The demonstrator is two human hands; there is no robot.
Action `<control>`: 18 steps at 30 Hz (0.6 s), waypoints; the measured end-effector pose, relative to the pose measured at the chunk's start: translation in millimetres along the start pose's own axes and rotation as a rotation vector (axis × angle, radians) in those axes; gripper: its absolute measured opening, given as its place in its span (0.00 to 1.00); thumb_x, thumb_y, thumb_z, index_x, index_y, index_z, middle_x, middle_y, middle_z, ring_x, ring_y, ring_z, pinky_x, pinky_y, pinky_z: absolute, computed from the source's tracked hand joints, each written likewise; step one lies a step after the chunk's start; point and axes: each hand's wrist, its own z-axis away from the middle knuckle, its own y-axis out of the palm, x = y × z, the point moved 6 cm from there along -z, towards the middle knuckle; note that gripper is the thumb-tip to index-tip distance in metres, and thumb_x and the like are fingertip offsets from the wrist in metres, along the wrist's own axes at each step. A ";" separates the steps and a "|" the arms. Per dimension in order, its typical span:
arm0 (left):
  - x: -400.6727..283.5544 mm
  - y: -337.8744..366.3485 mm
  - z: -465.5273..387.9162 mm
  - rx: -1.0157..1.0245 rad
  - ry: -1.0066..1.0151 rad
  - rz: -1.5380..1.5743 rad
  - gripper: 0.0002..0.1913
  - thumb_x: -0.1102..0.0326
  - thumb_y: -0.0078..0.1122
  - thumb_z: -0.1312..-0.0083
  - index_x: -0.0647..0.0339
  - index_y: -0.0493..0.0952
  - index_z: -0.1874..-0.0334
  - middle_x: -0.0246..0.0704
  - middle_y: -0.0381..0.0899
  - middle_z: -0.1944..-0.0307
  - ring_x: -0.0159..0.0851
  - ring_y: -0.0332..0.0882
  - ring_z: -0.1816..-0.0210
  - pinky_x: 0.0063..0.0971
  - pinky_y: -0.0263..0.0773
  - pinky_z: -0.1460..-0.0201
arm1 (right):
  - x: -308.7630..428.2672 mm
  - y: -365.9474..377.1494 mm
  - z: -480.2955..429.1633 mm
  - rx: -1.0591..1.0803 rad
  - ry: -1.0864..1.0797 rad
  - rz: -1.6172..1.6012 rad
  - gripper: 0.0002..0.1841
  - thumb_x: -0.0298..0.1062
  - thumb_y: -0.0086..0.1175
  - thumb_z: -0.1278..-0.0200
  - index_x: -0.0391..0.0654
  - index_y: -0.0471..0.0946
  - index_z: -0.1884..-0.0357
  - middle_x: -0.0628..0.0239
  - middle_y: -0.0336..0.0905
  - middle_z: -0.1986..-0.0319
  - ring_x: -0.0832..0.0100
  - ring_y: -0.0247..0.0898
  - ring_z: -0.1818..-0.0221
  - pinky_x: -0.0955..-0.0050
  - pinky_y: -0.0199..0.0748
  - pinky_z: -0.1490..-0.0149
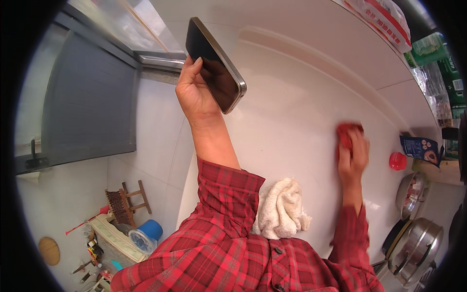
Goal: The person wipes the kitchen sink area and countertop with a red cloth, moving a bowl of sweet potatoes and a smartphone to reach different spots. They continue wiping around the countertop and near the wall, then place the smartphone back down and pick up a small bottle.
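Note:
In my left hand (197, 89) is a smartphone (219, 69), raised above the white countertop (284, 109) with its dark screen tilted towards me. Over to the right, my right hand (354, 153) presses a red cloth (344, 135) on the countertop; both are slightly blurred. A crumpled cream towel (282, 210) lies at the counter's near edge, against the front of my plaid shirt.
Along the right stand a red lid-like object (397, 161), a dark blue packet (421, 151), a metal bowl (410, 195) and a steel pot (416, 252). A grey door (91, 95) stands at left. Below it are a small wooden stool (127, 200) and a blue bucket (150, 230).

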 end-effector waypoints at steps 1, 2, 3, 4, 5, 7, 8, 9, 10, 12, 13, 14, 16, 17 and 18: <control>-2.4 -1.9 -1.2 0.033 -0.011 0.075 0.16 0.78 0.49 0.29 0.76 0.71 0.41 0.46 0.83 0.53 0.41 0.84 0.50 0.35 0.83 0.52 | 4.6 -22.5 28.5 0.063 0.038 0.094 0.19 0.23 0.55 0.41 0.34 0.78 0.46 0.47 0.79 0.44 0.44 0.72 0.44 0.55 0.68 0.37; -6.1 -4.9 -0.1 0.016 0.011 0.070 0.16 0.77 0.49 0.29 0.76 0.70 0.41 0.45 0.83 0.54 0.41 0.84 0.51 0.34 0.84 0.54 | 9.5 -40.3 56.8 0.085 0.104 0.109 0.20 0.25 0.57 0.41 0.34 0.78 0.45 0.45 0.77 0.43 0.43 0.71 0.43 0.53 0.67 0.36; -3.4 -2.3 0.3 0.009 0.023 0.065 0.16 0.77 0.49 0.28 0.76 0.70 0.41 0.45 0.82 0.54 0.41 0.84 0.51 0.33 0.84 0.57 | 11.2 -54.9 79.6 0.097 0.177 0.131 0.22 0.27 0.58 0.42 0.33 0.77 0.44 0.44 0.76 0.42 0.42 0.71 0.43 0.52 0.66 0.35; -2.4 -1.6 -1.7 0.002 0.042 0.059 0.15 0.77 0.49 0.28 0.76 0.70 0.41 0.45 0.82 0.54 0.41 0.84 0.52 0.33 0.85 0.60 | 16.7 -62.2 88.4 0.100 0.216 0.174 0.23 0.27 0.59 0.42 0.33 0.77 0.43 0.43 0.75 0.41 0.42 0.70 0.41 0.52 0.64 0.33; -4.0 -1.7 -3.2 0.036 0.009 0.152 0.15 0.77 0.48 0.28 0.76 0.70 0.42 0.45 0.81 0.54 0.41 0.84 0.53 0.31 0.85 0.61 | 26.7 -64.1 92.5 0.105 0.251 0.200 0.25 0.28 0.60 0.43 0.33 0.76 0.41 0.42 0.73 0.40 0.41 0.69 0.39 0.51 0.63 0.32; -2.1 1.9 -3.1 0.069 -0.044 0.300 0.13 0.76 0.47 0.27 0.77 0.70 0.43 0.45 0.79 0.54 0.41 0.84 0.56 0.28 0.85 0.65 | 40.3 -55.1 86.9 0.099 0.252 0.194 0.28 0.29 0.62 0.45 0.33 0.74 0.39 0.41 0.71 0.38 0.40 0.67 0.36 0.51 0.62 0.31; -2.2 3.9 -1.1 0.064 -0.054 0.344 0.13 0.76 0.45 0.26 0.77 0.70 0.44 0.46 0.77 0.53 0.41 0.84 0.58 0.27 0.85 0.66 | 42.0 -41.1 71.3 0.086 0.212 0.157 0.30 0.30 0.63 0.46 0.33 0.74 0.38 0.41 0.71 0.37 0.40 0.66 0.35 0.51 0.62 0.30; 1.2 3.4 -1.4 0.062 -0.044 0.334 0.12 0.76 0.45 0.26 0.77 0.70 0.44 0.46 0.77 0.53 0.40 0.83 0.58 0.27 0.85 0.66 | 41.4 -27.1 52.4 0.069 0.171 0.128 0.31 0.31 0.64 0.47 0.33 0.73 0.37 0.41 0.70 0.36 0.40 0.65 0.34 0.51 0.62 0.30; -3.0 2.8 -1.2 0.060 -0.022 0.315 0.12 0.77 0.45 0.26 0.77 0.70 0.45 0.46 0.77 0.53 0.40 0.83 0.57 0.28 0.85 0.66 | 46.5 -9.1 31.0 0.072 0.114 0.075 0.33 0.31 0.65 0.48 0.33 0.74 0.38 0.41 0.70 0.37 0.39 0.66 0.35 0.51 0.63 0.31; -8.2 0.5 -0.5 0.093 -0.038 0.351 0.12 0.77 0.44 0.26 0.77 0.70 0.44 0.47 0.77 0.52 0.40 0.82 0.55 0.29 0.85 0.66 | 64.3 31.4 -17.1 0.059 -0.017 -0.008 0.33 0.31 0.66 0.52 0.33 0.74 0.39 0.40 0.72 0.39 0.38 0.68 0.38 0.51 0.67 0.34; -8.8 0.0 -0.1 0.131 -0.081 0.415 0.13 0.77 0.44 0.26 0.77 0.69 0.44 0.47 0.77 0.52 0.39 0.82 0.54 0.29 0.85 0.66 | 78.9 49.5 -42.0 0.043 -0.091 -0.030 0.33 0.31 0.66 0.54 0.33 0.75 0.41 0.40 0.73 0.42 0.38 0.70 0.41 0.51 0.69 0.37; -8.0 0.4 -0.2 0.139 -0.091 0.440 0.13 0.77 0.43 0.26 0.76 0.69 0.43 0.47 0.76 0.52 0.40 0.82 0.53 0.30 0.85 0.66 | 93.6 66.0 -64.3 0.021 -0.139 -0.063 0.32 0.32 0.66 0.55 0.33 0.76 0.43 0.41 0.74 0.44 0.38 0.71 0.44 0.52 0.71 0.40; -6.8 3.2 -0.2 0.128 -0.074 0.444 0.13 0.77 0.43 0.26 0.76 0.68 0.42 0.47 0.76 0.51 0.41 0.81 0.54 0.32 0.85 0.66 | 118.3 96.5 -103.8 -0.050 -0.234 -0.104 0.30 0.33 0.67 0.57 0.33 0.77 0.48 0.42 0.75 0.50 0.41 0.72 0.49 0.52 0.72 0.46; -8.8 2.1 -1.3 0.106 -0.037 0.417 0.14 0.77 0.43 0.25 0.75 0.68 0.41 0.47 0.76 0.51 0.42 0.82 0.55 0.32 0.85 0.66 | 129.2 113.0 -119.6 -0.096 -0.284 -0.120 0.28 0.34 0.67 0.57 0.33 0.77 0.50 0.44 0.76 0.53 0.42 0.72 0.52 0.53 0.73 0.49; -11.6 2.6 -1.0 0.123 -0.042 0.444 0.14 0.77 0.43 0.25 0.75 0.68 0.41 0.47 0.76 0.50 0.42 0.81 0.55 0.33 0.85 0.66 | 140.0 132.0 -134.9 -0.058 -0.268 -0.174 0.26 0.34 0.66 0.57 0.34 0.77 0.52 0.45 0.76 0.55 0.43 0.72 0.54 0.52 0.73 0.51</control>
